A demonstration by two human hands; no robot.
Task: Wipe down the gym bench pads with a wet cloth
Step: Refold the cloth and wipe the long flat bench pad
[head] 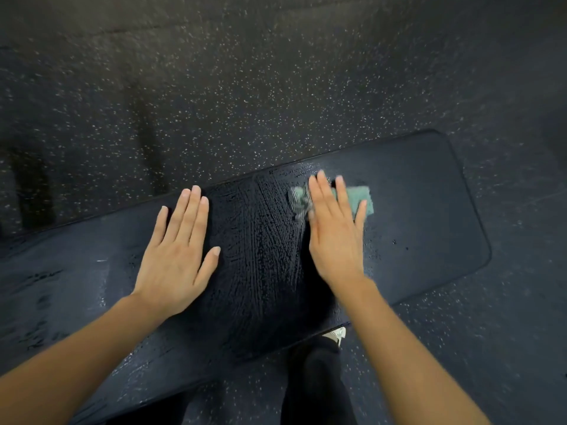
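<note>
1. Speckled black rubber gym flooring (214,87) fills the frame around the work, seen from above by a head-worn camera.
2. A long black padded bench pad with rounded corners (429,210) runs diagonally across the view from lower left to upper right. It is the surface being cleaned.
3. A glossy band of wet streaks (264,240) covers the middle of the pad between the two hands. The right end beyond the cloth looks dull, with only scattered droplets, so the job appears roughly midway.
4. A dark trouser leg (316,378) stands on the floor just below the pad's near edge.
5. The person's left hand (178,256) lies flat on the pad to the left of the wet band, with fingers straight and holding nothing. It appears to be bracing.
6. The person's right hand (334,240), slightly blurred, presses straight fingers down on the cloth. This looks like a wiping stroke in progress.
7. A small green wet cloth (360,196) sits on the pad near its far edge, pinned under the right fingers. One corner shows to their right and a greyish bunched part to their left. The next move likely calls for firm, even pressure while the cloth is swept rightward over the dry end.
8. A pale shoe tip (336,332) peeks out beneath the pad's near edge.
</note>
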